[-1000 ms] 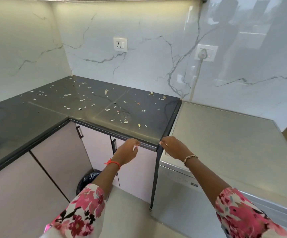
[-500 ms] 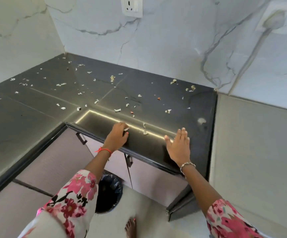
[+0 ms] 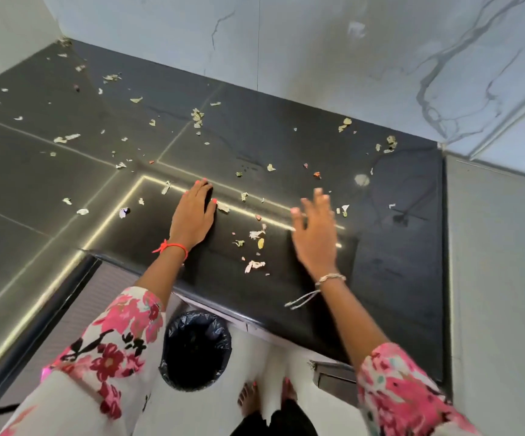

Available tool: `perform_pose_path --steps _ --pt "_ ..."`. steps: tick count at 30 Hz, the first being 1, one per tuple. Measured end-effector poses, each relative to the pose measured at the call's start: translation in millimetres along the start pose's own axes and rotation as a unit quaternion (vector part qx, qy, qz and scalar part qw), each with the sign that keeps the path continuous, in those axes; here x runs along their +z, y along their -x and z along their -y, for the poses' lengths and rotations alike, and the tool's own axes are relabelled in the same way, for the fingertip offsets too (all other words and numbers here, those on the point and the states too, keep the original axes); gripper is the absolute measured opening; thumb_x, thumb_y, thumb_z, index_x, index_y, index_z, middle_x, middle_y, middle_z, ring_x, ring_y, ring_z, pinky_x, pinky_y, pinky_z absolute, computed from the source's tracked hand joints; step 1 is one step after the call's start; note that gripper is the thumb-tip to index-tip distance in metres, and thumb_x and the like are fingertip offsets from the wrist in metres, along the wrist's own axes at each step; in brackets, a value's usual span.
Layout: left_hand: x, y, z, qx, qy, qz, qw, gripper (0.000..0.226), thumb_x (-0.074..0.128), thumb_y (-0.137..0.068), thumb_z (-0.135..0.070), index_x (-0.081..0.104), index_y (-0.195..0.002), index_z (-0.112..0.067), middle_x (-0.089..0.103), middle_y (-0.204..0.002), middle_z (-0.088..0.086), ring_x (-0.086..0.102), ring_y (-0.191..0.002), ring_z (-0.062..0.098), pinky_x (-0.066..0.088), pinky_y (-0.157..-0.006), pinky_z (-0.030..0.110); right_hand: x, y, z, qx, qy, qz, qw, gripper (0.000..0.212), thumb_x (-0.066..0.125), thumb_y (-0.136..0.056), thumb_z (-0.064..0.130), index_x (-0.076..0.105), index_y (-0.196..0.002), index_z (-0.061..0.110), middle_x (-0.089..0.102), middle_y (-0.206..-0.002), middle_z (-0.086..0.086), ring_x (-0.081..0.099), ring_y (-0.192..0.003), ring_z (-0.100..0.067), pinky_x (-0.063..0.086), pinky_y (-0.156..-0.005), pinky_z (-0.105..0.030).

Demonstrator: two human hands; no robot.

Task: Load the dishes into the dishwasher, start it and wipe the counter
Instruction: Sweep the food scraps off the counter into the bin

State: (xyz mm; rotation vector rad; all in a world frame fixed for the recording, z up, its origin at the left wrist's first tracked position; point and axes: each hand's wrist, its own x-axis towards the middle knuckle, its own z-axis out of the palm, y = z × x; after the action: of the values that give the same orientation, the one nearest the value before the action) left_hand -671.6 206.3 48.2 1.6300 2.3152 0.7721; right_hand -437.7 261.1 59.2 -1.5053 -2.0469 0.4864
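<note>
On the glossy black stone counter [image 3: 396, 278] against the white marble wall [image 3: 318, 51], among pale food scraps [image 3: 255, 265], our left hand [image 3: 192, 218] lies flat, fingers together; our right hand [image 3: 314, 237] spreads its fingers, holding nothing.

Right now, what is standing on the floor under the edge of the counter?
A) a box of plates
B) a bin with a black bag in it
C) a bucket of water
B: a round, black-lined bin stands on the floor just below the front edge of the dark counter.
</note>
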Motion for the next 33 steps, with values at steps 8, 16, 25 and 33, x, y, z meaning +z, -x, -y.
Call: perform_pose_path --steps 8,16,25,33 --pt "5.2 -2.4 -0.2 0.003 -0.005 -0.045 0.999 0.040 0.045 -0.095 -0.020 0.046 -0.133 -0.008 0.039 -0.146 0.005 0.032 -0.137 0.020 0.023 -0.115 0.034 -7.4 -27.8 -34.5 0.121 0.172 0.063 0.976 0.088 0.024 -0.091 0.063 0.009 -0.146 -0.004 0.003 -0.156 -0.019 0.000 -0.145 -0.027 -0.004 -0.117 -0.039" --pt "6.0 -34.0 -3.1 -0.014 0.054 -0.021 0.998 0.038 0.047 -0.094 -0.020 0.047 -0.130 -0.009 0.040 -0.143 0.002 0.033 -0.136 0.018 0.032 -0.110 0.037 -23.5 -49.4 -39.7 -0.067 -0.003 0.085 0.994 0.055 0.035 -0.097 0.044 0.034 -0.143 0.013 0.024 -0.154 -0.004 0.014 -0.144 -0.015 0.005 -0.116 -0.030" --pt "27.1 -134.1 -37.7 0.066 0.067 0.084 0.992 0.043 0.046 -0.096 -0.023 0.041 -0.137 -0.008 0.031 -0.151 0.003 0.019 -0.143 0.015 0.019 -0.117 0.037 -28.9 -90.8 -90.5 0.112 0.208 0.080 0.968 0.093 0.019 -0.088 0.070 0.004 -0.148 0.001 -0.002 -0.157 -0.014 -0.005 -0.145 -0.024 -0.007 -0.117 -0.037" --pt "42.8 -171.8 -40.1 0.033 0.074 0.040 0.996 0.037 0.051 -0.093 -0.025 0.051 -0.129 -0.016 0.042 -0.143 -0.004 0.038 -0.132 0.015 0.033 -0.110 0.037 -62.1 -141.5 -103.2 -0.021 0.024 0.104 0.994 0.064 0.030 -0.094 0.051 0.023 -0.147 0.015 0.010 -0.157 0.004 0.003 -0.143 -0.008 0.005 -0.117 -0.031"
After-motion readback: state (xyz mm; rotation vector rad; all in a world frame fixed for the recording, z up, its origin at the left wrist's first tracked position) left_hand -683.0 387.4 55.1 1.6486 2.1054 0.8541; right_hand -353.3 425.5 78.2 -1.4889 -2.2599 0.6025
